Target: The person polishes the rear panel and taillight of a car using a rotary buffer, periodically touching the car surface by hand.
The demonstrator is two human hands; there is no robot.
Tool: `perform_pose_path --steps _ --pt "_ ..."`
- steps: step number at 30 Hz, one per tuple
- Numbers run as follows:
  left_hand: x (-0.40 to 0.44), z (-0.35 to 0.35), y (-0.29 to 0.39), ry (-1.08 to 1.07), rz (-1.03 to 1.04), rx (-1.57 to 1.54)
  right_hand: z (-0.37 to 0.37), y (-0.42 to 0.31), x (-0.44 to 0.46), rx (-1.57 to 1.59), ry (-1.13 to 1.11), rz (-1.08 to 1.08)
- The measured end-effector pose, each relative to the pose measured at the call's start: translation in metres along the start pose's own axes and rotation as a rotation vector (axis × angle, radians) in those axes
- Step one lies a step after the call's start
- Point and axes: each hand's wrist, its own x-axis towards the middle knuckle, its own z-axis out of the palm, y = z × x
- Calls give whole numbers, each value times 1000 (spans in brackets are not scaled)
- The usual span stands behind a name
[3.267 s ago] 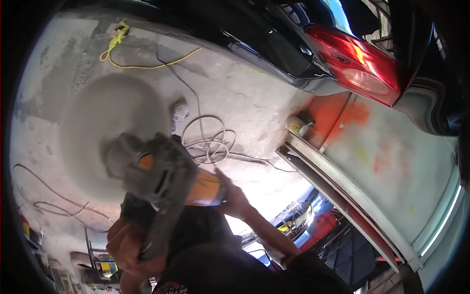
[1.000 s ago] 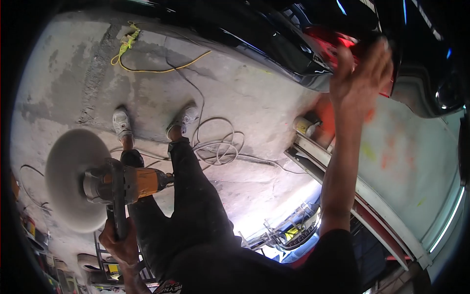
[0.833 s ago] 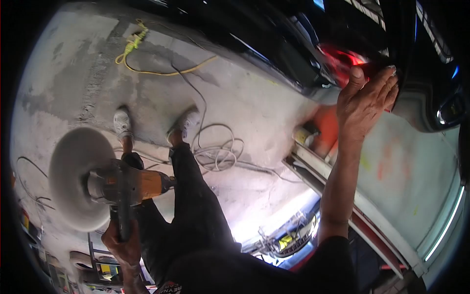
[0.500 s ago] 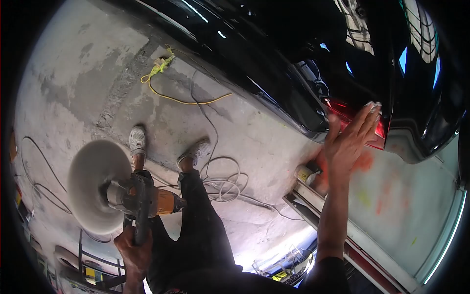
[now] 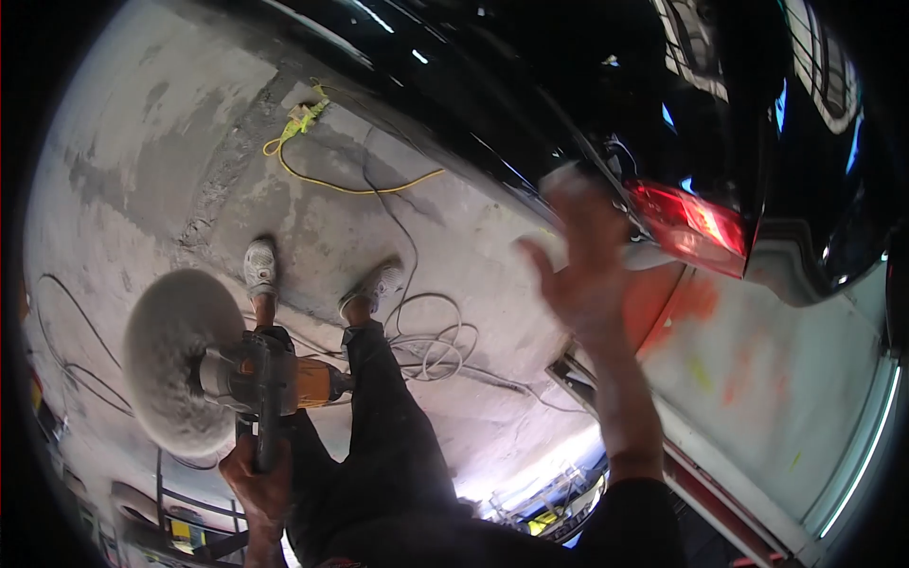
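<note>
My left hand [image 5: 260,488] is wrapped round the dark handle of an orange and grey power polisher [image 5: 308,381] at the lower left. Its round pale pad [image 5: 180,360] faces left, the surface partly smeared. My right hand [image 5: 582,256], blurred, is raised with the thumb apart from the fingers and nothing in it. It overlaps the lower edge of the glossy black car [image 5: 530,95] in view, left of the red tail light [image 5: 691,227]; whether it touches the body I cannot tell.
A yellow cord with a connector [image 5: 301,120] lies on the concrete floor [image 5: 312,208]. Coiled grey cable [image 5: 431,346] lies near my shoes. A pale panel with orange paint marks [image 5: 748,350] stands at the right, and a black metal frame [image 5: 194,506] is at the lower left.
My right hand has come off the polisher, gone to the red tail light, then moved left away from it. The polisher has moved left and lower, still in my left hand.
</note>
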Motion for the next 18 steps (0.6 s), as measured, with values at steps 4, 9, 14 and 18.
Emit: perform_pose_path --steps 4,9,14,18 --pt "-2 -7 10 -50 82 -44 66 -86 -89 762 -386 244" --pt "-1 -23 60 -249 200 -27 105 -149 -163 1604 -889 601" --pt "11 -39 120 -365 410 -67 66 -149 -191 1563 -693 590" --pt "1 -48 160 -374 533 -107 32 -127 -185 1340 -587 623"
